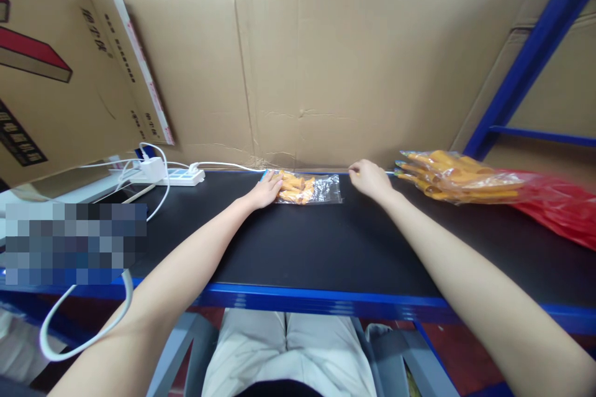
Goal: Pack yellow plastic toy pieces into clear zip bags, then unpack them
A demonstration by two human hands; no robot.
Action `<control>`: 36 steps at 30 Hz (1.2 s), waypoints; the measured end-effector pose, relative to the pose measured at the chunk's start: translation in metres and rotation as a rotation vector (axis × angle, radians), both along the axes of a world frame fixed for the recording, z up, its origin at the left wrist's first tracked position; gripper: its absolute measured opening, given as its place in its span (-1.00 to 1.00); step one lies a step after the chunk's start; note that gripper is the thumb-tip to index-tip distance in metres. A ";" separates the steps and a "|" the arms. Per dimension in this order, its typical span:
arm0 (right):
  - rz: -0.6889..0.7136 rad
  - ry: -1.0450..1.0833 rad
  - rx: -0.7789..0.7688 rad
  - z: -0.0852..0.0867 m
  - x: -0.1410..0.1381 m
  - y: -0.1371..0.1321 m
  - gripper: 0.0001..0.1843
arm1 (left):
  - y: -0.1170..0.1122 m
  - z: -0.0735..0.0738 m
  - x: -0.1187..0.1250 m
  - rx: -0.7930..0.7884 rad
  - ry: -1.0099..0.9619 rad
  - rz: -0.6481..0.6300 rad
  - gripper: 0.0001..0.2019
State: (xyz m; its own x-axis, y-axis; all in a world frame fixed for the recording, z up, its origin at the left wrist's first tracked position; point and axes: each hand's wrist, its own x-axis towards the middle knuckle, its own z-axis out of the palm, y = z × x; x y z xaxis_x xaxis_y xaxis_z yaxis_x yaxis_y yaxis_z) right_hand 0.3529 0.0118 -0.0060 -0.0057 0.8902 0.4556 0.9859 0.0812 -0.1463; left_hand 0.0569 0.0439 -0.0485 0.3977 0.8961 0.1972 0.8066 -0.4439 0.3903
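Both hands are out on the black tabletop point(326, 248). My left hand point(266, 190) lies flat with its fingers straight, pressing the left end of a small clear bag point(327, 188) of orange pieces near the table's far edge. My right hand point(370, 178) sits just right of that bag, fingers curled, perhaps pinching something thin; I cannot tell. Orange gloves point(459, 177) lie further right.

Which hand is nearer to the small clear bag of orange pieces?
Left. The left hand rests on the left end of the small clear bag. The right hand sits just off its right end, fingers curled, not touching it.
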 end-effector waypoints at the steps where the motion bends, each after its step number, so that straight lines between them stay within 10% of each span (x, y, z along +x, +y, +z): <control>1: -0.074 -0.035 0.011 0.001 0.006 0.001 -0.62 | 0.002 -0.001 -0.002 0.001 0.006 0.008 -0.40; 6: -0.265 -0.092 -0.318 -0.005 0.022 0.007 -0.50 | 0.013 -0.009 -0.010 0.000 -0.016 0.073 -0.41; 12: -0.056 0.165 -0.515 -0.005 0.016 0.015 -0.48 | 0.019 -0.014 -0.014 0.009 -0.020 0.093 -0.40; 19: -0.169 -0.014 -0.205 -0.002 0.021 0.012 -0.52 | 0.020 -0.015 -0.013 0.000 0.000 0.084 -0.37; 25: -0.073 -0.202 -0.526 0.000 0.008 -0.001 -0.57 | 0.019 -0.015 -0.015 0.012 -0.024 0.074 -0.35; 36: -0.003 -0.143 -0.293 0.005 -0.001 -0.002 -0.70 | 0.014 -0.012 -0.010 0.010 -0.015 0.044 -0.35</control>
